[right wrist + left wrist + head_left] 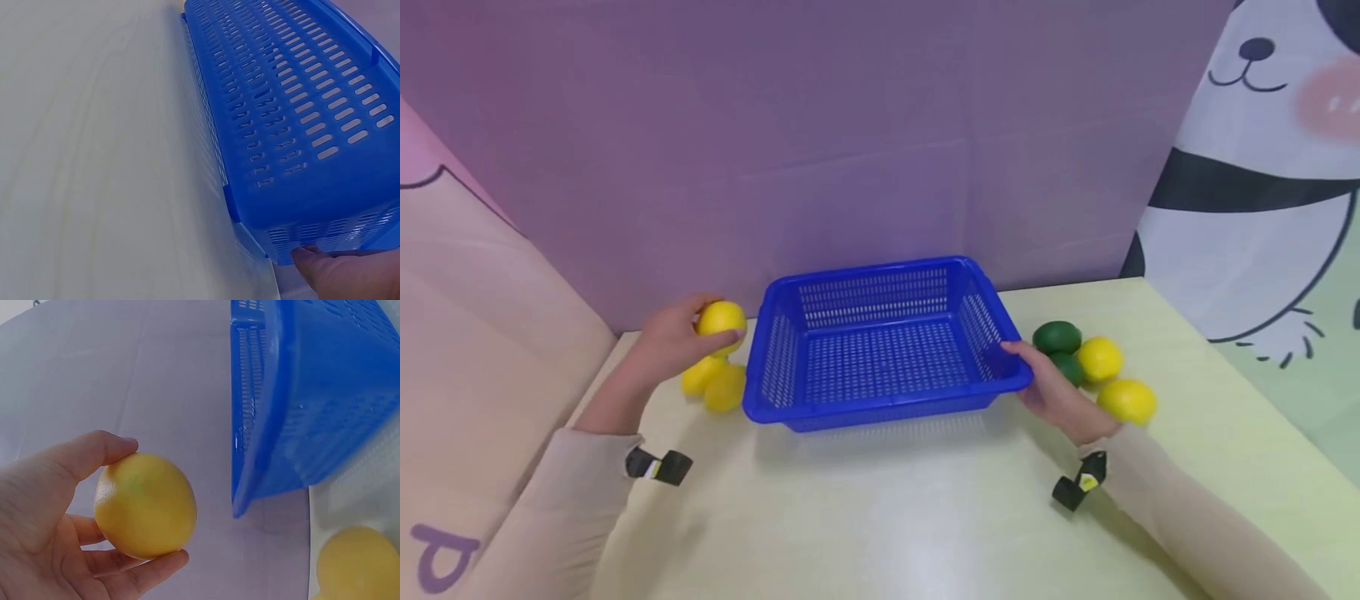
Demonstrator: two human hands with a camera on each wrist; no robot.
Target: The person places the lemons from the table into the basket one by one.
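In the head view, the left hand [673,337] grips a round yellow fruit [721,317] just left of a blue plastic basket [887,410]. The left wrist view shows that fruit [145,506] between the thumb and curled fingers of the left hand [69,519], apart from the basket [337,406]. At the basket's right side, the right hand [1056,396] pinches the rim near the front corner. In the right wrist view, part of the right hand [353,275] touches the basket [300,187]; its other fingers are mostly hidden. No fruit shows inside the basket.
Two yellow fruits [725,388] lie on the table [865,517] below the left hand. Beyond the right hand lie two dark green fruits [1057,337] and two yellow ones [1101,359]. A purple cloth wall [865,142] stands behind the basket.
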